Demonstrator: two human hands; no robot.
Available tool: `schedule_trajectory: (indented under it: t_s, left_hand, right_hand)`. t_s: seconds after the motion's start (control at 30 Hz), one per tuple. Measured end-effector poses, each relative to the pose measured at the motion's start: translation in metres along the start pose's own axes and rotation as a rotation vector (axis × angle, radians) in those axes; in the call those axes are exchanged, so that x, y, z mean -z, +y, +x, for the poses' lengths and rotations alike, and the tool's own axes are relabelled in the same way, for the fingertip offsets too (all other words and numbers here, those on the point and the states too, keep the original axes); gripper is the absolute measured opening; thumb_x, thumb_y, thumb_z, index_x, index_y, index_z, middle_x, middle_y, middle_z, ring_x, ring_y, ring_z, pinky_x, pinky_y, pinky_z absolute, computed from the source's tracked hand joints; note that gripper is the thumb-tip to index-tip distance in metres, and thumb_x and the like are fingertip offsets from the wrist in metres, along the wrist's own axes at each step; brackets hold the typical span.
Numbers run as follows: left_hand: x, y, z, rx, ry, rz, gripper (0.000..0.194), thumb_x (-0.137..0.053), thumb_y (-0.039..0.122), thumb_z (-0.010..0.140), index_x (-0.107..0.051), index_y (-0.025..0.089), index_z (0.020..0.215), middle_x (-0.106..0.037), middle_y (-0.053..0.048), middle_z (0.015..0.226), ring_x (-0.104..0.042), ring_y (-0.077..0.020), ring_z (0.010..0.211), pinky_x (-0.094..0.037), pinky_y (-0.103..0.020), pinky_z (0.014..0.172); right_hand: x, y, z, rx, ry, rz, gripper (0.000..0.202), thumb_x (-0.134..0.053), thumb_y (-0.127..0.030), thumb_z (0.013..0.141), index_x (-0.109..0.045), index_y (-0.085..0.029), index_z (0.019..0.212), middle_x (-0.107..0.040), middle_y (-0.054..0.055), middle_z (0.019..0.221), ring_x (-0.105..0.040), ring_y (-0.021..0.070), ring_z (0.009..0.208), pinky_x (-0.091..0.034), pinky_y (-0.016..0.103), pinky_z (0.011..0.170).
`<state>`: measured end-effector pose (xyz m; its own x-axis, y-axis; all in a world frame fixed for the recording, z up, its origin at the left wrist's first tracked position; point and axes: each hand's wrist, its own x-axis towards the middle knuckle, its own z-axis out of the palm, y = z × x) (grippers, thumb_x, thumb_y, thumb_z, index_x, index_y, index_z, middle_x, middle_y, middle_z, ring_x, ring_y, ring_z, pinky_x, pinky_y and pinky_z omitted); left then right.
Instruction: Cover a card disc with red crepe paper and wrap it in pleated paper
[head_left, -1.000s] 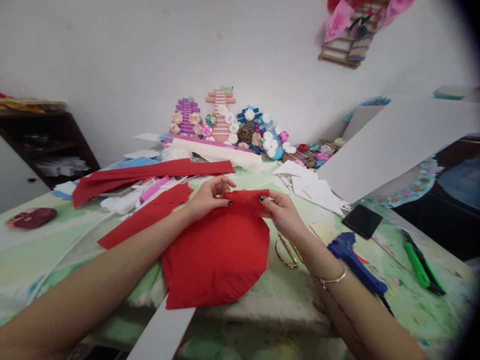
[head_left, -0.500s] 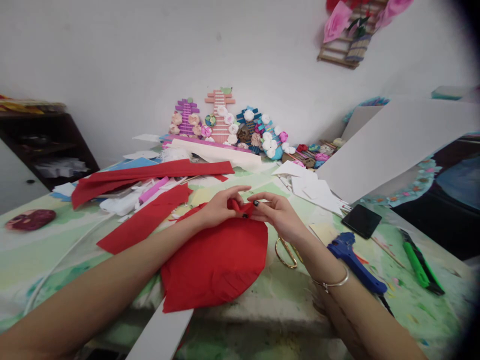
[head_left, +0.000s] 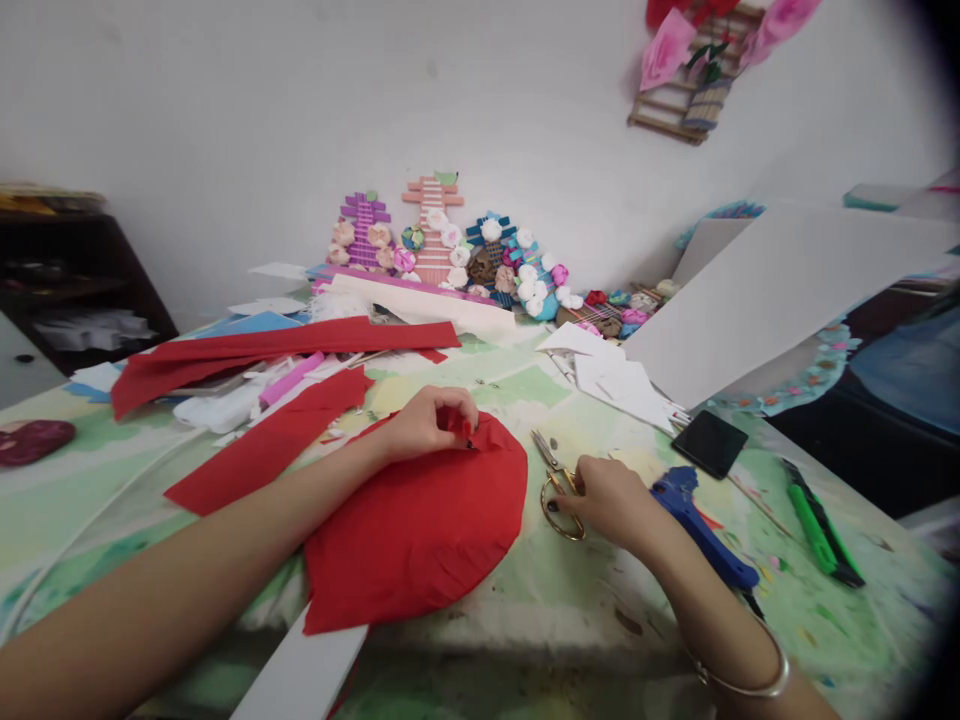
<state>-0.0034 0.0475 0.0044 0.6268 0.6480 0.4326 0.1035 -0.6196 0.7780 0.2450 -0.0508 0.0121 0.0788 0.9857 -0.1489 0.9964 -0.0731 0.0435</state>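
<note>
A sheet of red crepe paper (head_left: 420,520) covers a rounded flat shape at the table's front edge, with a white strip (head_left: 300,670) sticking out below it. At the top edge of that shape, my left hand (head_left: 435,425) is closed, pinching a fold of the red paper. My right hand (head_left: 611,500) has its fingers on the gold handles of a pair of scissors (head_left: 551,455), which lie on the table to the right of the red shape. The scissors' blades point up and to the left.
Red paper strips (head_left: 277,440) lie at the left. On the right are a blue glue gun (head_left: 701,525), a green utility knife (head_left: 821,525), a black square (head_left: 710,444) and white paper pieces (head_left: 611,370). Flower-trimmed crafts (head_left: 435,235) lean on the wall.
My right hand has let go of the red paper and moved right and down to the scissors. My left hand still pinches the paper. The view has shifted slightly.
</note>
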Motion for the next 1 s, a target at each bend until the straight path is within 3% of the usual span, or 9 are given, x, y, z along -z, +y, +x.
schedule_trajectory:
  t_s: [0.13, 0.3, 0.47, 0.63, 0.8, 1.0]
  left_hand:
    - [-0.002, 0.002, -0.002, 0.068, 0.106, 0.002, 0.016, -0.069, 0.029, 0.068, -0.060, 0.015, 0.070, -0.065, -0.004, 0.075, -0.060, -0.0173, 0.073, -0.048, -0.029, 0.070]
    - [-0.004, 0.002, -0.001, 0.059, 0.261, 0.133, 0.015, -0.067, 0.030, 0.072, -0.063, 0.016, 0.077, -0.067, -0.003, 0.078, -0.062, -0.0176, 0.075, -0.049, -0.029, 0.072]
    - [-0.004, 0.002, -0.001, -0.019, 0.225, 0.153, 0.015, -0.061, 0.026, 0.080, -0.069, 0.017, 0.089, -0.072, -0.004, 0.091, -0.065, -0.0188, 0.086, -0.049, -0.030, 0.083]
    - [-0.008, 0.004, -0.002, -0.136, 0.222, 0.238, 0.014, -0.058, 0.025, 0.085, -0.070, 0.017, 0.086, -0.070, -0.004, 0.083, -0.063, -0.0165, 0.078, -0.049, -0.028, 0.076]
    - [-0.012, 0.006, -0.003, -0.224, 0.292, 0.330, 0.011, -0.057, 0.019, 0.086, -0.068, 0.017, 0.084, -0.067, -0.003, 0.079, -0.060, -0.0157, 0.077, -0.047, -0.028, 0.074]
    - [-0.014, 0.008, -0.005, -0.240, 0.316, 0.347, 0.009, -0.057, 0.017, 0.085, -0.066, 0.016, 0.083, -0.065, -0.004, 0.082, -0.060, -0.0154, 0.079, -0.047, -0.028, 0.075]
  right_hand:
    - [0.002, -0.003, 0.002, -0.021, -0.010, -0.004, 0.029, -0.048, -0.035, 0.081, -0.067, -0.014, 0.081, -0.070, 0.016, 0.081, -0.066, 0.0269, 0.076, -0.029, 0.029, 0.052]
    - [0.008, -0.005, 0.003, -0.059, 0.027, 0.060, 0.030, -0.053, -0.038, 0.074, -0.067, -0.012, 0.078, -0.069, 0.019, 0.077, -0.064, 0.0275, 0.071, -0.031, 0.029, 0.052]
    - [0.014, 0.009, 0.003, -0.043, 0.077, 0.338, 0.031, -0.059, -0.027, 0.072, -0.058, -0.015, 0.100, -0.066, 0.005, 0.072, -0.058, 0.0179, 0.062, -0.031, 0.024, 0.051]
    - [0.032, 0.012, -0.027, 0.151, 0.269, 0.491, 0.033, -0.058, -0.048, 0.079, -0.060, -0.021, 0.099, -0.055, -0.004, 0.055, -0.050, 0.0138, 0.051, -0.030, 0.024, 0.051]
    - [0.037, -0.003, -0.060, 0.242, 0.337, 0.246, 0.027, -0.056, -0.043, 0.082, -0.064, -0.023, 0.098, -0.052, -0.005, 0.049, -0.049, 0.0134, 0.046, -0.028, 0.025, 0.051]
    - [0.032, -0.020, -0.060, 0.199, 0.336, -0.056, 0.028, -0.057, -0.041, 0.083, -0.064, -0.021, 0.101, -0.066, 0.002, 0.059, -0.063, 0.0219, 0.058, -0.023, 0.026, 0.052]
